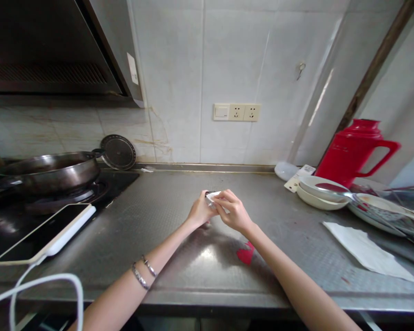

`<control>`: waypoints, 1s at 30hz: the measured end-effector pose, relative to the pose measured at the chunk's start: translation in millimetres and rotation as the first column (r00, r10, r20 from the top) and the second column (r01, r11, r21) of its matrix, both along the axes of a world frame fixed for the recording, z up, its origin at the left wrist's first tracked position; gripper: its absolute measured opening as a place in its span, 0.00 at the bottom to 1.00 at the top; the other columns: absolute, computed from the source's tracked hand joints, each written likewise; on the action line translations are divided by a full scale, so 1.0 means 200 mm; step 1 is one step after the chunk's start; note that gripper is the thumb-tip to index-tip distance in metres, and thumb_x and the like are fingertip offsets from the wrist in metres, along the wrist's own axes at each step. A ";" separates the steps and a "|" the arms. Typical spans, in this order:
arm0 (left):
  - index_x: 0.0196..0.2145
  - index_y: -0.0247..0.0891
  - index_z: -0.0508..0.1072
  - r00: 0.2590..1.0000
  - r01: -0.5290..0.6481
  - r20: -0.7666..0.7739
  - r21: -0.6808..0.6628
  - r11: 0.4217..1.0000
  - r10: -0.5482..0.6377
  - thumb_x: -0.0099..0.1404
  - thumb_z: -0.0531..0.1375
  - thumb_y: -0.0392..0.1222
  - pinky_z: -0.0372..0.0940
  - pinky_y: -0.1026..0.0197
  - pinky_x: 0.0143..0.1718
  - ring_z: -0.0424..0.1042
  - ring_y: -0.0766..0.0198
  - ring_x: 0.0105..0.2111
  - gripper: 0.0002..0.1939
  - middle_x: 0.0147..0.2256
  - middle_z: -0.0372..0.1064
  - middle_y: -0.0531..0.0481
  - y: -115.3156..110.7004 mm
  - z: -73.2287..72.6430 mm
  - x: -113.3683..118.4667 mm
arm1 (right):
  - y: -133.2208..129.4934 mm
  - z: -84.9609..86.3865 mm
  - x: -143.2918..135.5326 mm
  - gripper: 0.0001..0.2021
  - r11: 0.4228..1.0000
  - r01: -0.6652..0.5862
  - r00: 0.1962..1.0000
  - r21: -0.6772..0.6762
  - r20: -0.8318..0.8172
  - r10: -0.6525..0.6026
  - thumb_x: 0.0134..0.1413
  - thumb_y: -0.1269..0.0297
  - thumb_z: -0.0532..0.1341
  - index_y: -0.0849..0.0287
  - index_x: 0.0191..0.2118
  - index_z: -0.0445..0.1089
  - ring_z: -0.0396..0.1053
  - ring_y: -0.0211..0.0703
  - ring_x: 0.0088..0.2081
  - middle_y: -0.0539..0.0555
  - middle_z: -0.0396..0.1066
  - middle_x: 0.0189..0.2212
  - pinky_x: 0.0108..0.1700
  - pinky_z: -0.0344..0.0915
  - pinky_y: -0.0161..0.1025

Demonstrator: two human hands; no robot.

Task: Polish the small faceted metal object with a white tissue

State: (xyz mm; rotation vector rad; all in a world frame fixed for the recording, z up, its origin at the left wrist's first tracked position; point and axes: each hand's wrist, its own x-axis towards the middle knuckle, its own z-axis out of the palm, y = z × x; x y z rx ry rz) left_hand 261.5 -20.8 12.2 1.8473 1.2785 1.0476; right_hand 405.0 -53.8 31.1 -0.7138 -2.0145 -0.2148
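Note:
My left hand and my right hand meet over the middle of the steel counter. The left is closed around a small object with a dark edge, largely hidden by the fingers, so its kind cannot be made out. My right hand pinches a small white piece, which looks like folded paper or tissue, against that object. Below the right wrist, a torn-looking red scrap lies on the counter, partly behind the forearm.
At left, a steel pan sits on the black stove, with a cabled phone at its edge. On the right are a red thermos, stacked bowls, plates with utensils and a white napkin. Tiled wall stands behind.

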 end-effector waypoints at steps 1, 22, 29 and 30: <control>0.49 0.39 0.62 1.000 -0.007 -0.006 0.008 1.000 0.007 0.48 0.67 0.47 0.62 0.68 0.18 0.72 0.64 0.26 0.31 0.37 0.74 0.49 0.00 0.00 0.00 | 0.00 0.00 0.00 0.12 1.000 -0.003 1.000 -0.001 0.005 0.003 0.57 0.75 0.54 0.57 0.40 0.73 0.65 0.45 0.36 0.57 0.70 0.34 0.37 0.66 0.43; 0.53 0.38 0.61 0.990 0.075 0.129 -0.085 0.994 -0.064 0.43 0.71 0.47 0.59 0.72 0.12 0.70 0.66 0.26 0.41 0.41 0.71 0.45 -0.02 0.03 0.01 | 0.00 0.06 0.05 0.13 0.970 0.104 0.849 -0.222 -0.488 -0.203 0.60 0.59 0.55 0.57 0.33 0.75 0.70 0.44 0.37 0.56 0.72 0.33 0.40 0.66 0.40; 0.51 0.39 0.62 0.970 0.113 0.219 -0.009 0.993 -0.109 0.43 0.71 0.46 0.62 0.72 0.16 0.69 0.67 0.28 0.38 0.36 0.70 0.49 -0.01 0.04 0.00 | 0.07 0.00 0.06 0.15 0.801 -0.201 0.838 -0.565 -0.522 -0.158 0.57 0.54 0.57 0.59 0.39 0.75 0.71 0.47 0.42 0.56 0.75 0.37 0.45 0.66 0.43; 0.50 0.39 0.61 0.961 0.126 0.250 -0.007 0.992 -0.120 0.44 0.71 0.46 0.62 0.72 0.17 0.69 0.67 0.28 0.38 0.36 0.70 0.49 -0.01 0.04 0.00 | 0.07 0.01 0.06 0.15 0.765 -0.250 0.841 -0.593 -0.524 -0.132 0.56 0.54 0.58 0.58 0.41 0.74 0.71 0.48 0.44 0.56 0.75 0.38 0.47 0.66 0.44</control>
